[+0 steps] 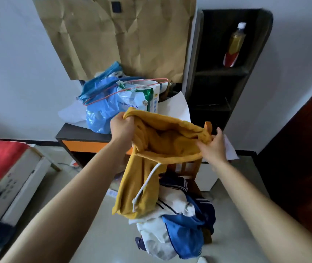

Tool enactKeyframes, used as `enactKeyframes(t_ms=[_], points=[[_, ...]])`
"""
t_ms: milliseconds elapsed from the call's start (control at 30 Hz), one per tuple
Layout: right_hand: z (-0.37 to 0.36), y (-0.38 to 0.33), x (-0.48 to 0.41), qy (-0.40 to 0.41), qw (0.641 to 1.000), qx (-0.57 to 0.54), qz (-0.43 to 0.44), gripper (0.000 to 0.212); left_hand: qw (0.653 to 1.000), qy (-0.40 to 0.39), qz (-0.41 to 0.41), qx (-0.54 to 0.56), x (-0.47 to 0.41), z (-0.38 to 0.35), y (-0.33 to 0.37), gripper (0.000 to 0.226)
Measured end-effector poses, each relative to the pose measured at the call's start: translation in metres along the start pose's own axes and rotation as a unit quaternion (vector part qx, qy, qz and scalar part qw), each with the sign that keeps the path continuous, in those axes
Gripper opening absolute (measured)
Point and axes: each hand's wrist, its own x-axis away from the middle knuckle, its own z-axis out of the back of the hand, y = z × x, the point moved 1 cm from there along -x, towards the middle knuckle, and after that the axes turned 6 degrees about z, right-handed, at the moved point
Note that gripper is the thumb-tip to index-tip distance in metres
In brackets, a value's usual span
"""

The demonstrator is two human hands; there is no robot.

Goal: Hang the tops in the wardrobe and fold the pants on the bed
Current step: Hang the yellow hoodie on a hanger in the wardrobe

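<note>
A mustard-yellow garment (151, 149) with a white drawstring hangs in the air in front of me, its opening stretched wide. My left hand (122, 126) grips its left edge in a fist. My right hand (212, 147) pinches the right edge with curled fingers. Below it, a pile of blue and white clothes (178, 221) lies heaped on a wooden chair (189, 168), which is mostly hidden under the pile. The bed (1, 156) with a red cover shows at the left edge.
A dark low cabinet (79, 138) with an orange drawer front stands ahead, loaded with blue plastic bags (102, 111) and packages. Crumpled brown paper (124, 35) covers the wall above. A black shelf unit (225, 73) holds a bottle (236, 44). A dark red door (307, 158) is at right.
</note>
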Motion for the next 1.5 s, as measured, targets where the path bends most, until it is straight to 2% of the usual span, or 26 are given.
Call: enactKeyframes(t_ms=[67,133,167,200,233,300,400,467,500,600,633,700,767,833,900,1000,1067,1133,1200,1233,1300,1400,1500], points=[[-0.025,-0.009,0.013,-0.027,0.995,-0.090,-0.030,0.120,0.999,0.007,-0.009,0.050,0.001,0.015,0.028,0.023],[-0.056,-0.020,0.029,-0.099,0.976,-0.137,-0.136,0.131,0.995,0.023,-0.020,0.097,0.007,0.032,0.051,0.027],[-0.072,-0.028,0.039,-0.163,0.952,-0.160,-0.205,0.132,0.992,0.033,-0.025,0.120,0.009,0.040,0.058,0.028],[-0.087,-0.038,0.050,-0.241,0.920,-0.186,-0.247,0.128,0.989,0.042,-0.026,0.140,0.011,0.050,0.064,0.029],[-0.101,-0.045,0.059,-0.313,0.891,-0.213,-0.249,0.117,0.986,0.050,-0.024,0.155,0.014,0.060,0.067,0.028],[-0.128,-0.055,0.074,-0.394,0.873,-0.215,-0.189,0.087,0.985,0.061,-0.012,0.160,0.016,0.083,0.065,0.022],[-0.161,-0.060,0.089,-0.374,0.912,-0.129,-0.111,0.067,0.988,0.052,0.010,0.144,0.022,0.118,0.047,0.013],[-0.177,-0.055,0.097,-0.339,0.929,-0.103,-0.104,0.056,0.989,0.052,0.015,0.138,0.027,0.139,0.032,0.017],[-0.185,-0.052,0.101,-0.339,0.926,-0.118,-0.118,0.061,0.989,0.056,0.018,0.133,0.030,0.148,0.025,0.021],[-0.210,-0.039,0.116,-0.369,0.887,-0.160,-0.226,0.105,0.988,0.055,0.043,0.138,0.040,0.167,0.006,0.024],[-0.217,-0.033,0.123,-0.386,0.876,-0.161,-0.239,0.107,0.987,0.048,0.049,0.148,0.045,0.171,0.002,0.024],[-0.229,-0.023,0.136,-0.419,0.869,-0.147,-0.221,0.089,0.984,0.044,0.045,0.166,0.051,0.180,-0.005,0.023],[-0.237,-0.024,0.143,-0.428,0.878,-0.128,-0.172,0.062,0.982,0.085,0.023,0.167,0.051,0.195,-0.010,0.023],[-0.240,-0.038,0.135,-0.385,0.908,-0.106,-0.128,0.040,0.981,0.178,-0.016,0.070,0.046,0.220,-0.018,0.024],[-0.233,-0.064,0.121,-0.328,0.935,-0.110,-0.082,0.026,0.957,0.261,-0.032,-0.125,0.043,0.248,-0.035,0.028],[-0.219,-0.102,0.107,-0.280,0.953,-0.105,0.045,0.030,0.904,0.264,0.044,-0.333,0.051,0.275,-0.074,0.051],[-0.215,-0.121,0.108,-0.302,0.941,-0.101,0.113,0.034,0.888,0.243,0.140,-0.365,0.063,0.282,-0.101,0.066],[-0.218,-0.134,0.117,-0.354,0.919,-0.053,0.163,0.039,0.908,0.241,0.212,-0.269,0.079,0.288,-0.122,0.067],[-0.225,-0.141,0.128,-0.427,0.883,0.012,0.196,0.031,0.922,0.286,0.256,-0.054,0.095,0.297,-0.136,0.056],[-0.229,-0.140,0.135,-0.470,0.856,0.054,0.208,0.026,0.912,0.310,0.265,0.050,0.105,0.303,-0.141,0.054],[-0.238,-0.133,0.152,-0.542,0.795,0.139,0.234,0.035,0.878,0.353,0.257,0.194,0.128,0.313,-0.147,0.050],[-0.254,-0.114,0.182,-0.613,0.728,0.190,0.241,0.053,0.822,0.402,0.232,0.330,0.170,0.321,-0.144,0.045],[-0.269,-0.095,0.220,-0.669,0.663,0.212,0.261,0.066,0.780,0.403,0.232,0.420,0.212,0.325,-0.139,0.056]])
